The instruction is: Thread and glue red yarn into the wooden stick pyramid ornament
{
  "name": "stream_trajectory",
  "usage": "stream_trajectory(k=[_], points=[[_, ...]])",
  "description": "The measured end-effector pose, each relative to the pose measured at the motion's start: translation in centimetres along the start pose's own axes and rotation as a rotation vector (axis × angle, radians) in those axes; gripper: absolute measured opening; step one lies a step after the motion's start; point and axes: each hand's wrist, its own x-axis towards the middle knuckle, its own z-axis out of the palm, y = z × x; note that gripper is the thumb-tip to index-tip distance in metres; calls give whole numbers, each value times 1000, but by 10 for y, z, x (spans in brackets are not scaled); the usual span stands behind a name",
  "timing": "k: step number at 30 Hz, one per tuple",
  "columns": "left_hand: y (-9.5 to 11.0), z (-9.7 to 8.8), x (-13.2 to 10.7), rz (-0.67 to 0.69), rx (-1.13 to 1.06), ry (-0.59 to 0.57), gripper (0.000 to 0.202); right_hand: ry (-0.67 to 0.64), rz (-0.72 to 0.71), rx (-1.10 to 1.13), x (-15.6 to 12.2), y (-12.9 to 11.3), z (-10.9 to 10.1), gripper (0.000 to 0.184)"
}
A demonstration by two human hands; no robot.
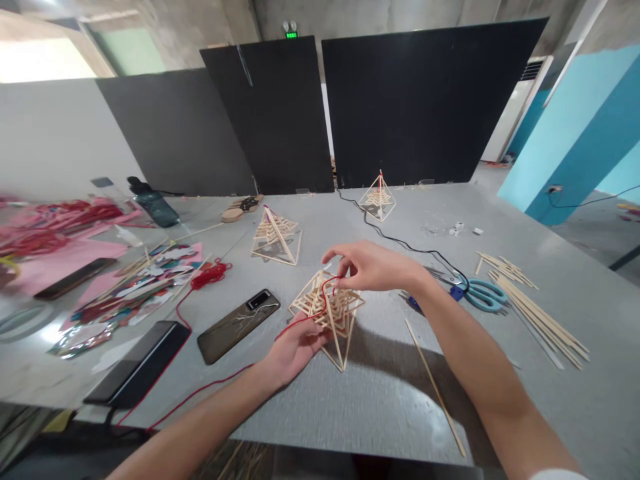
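A small pyramid frame [334, 313] of thin wooden sticks stands tilted on the grey table [380, 393] in front of me. My left hand [295, 350] grips its near lower side from below. My right hand [367, 265] hovers over its top and pinches a red string [327, 287] that loops across the frame. The string trails left over the table to a loose red bundle [210, 272].
Two finished stick pyramids [276, 235] [379, 197] stand farther back. Two phones [238, 325] [140, 363] lie at left by coloured paper scraps [135, 293]. Scissors [480, 293], loose sticks [540, 317] and a black cable [400, 243] lie at right. A single stick [435, 387] lies near my right forearm.
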Motion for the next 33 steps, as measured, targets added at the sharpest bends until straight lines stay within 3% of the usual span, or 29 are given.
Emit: stream_trajectory(k=[13,26,33], points=[[1,2,-1,-1,22,-4,67,0,-11,-6,0,-1,0,44],[0,2,0,15,2,-12,34,-8,-31,7,-3,-4,-1,43],[0,1,0,13,7,-5,38,0,-31,-13,-3,-4,-1,42]])
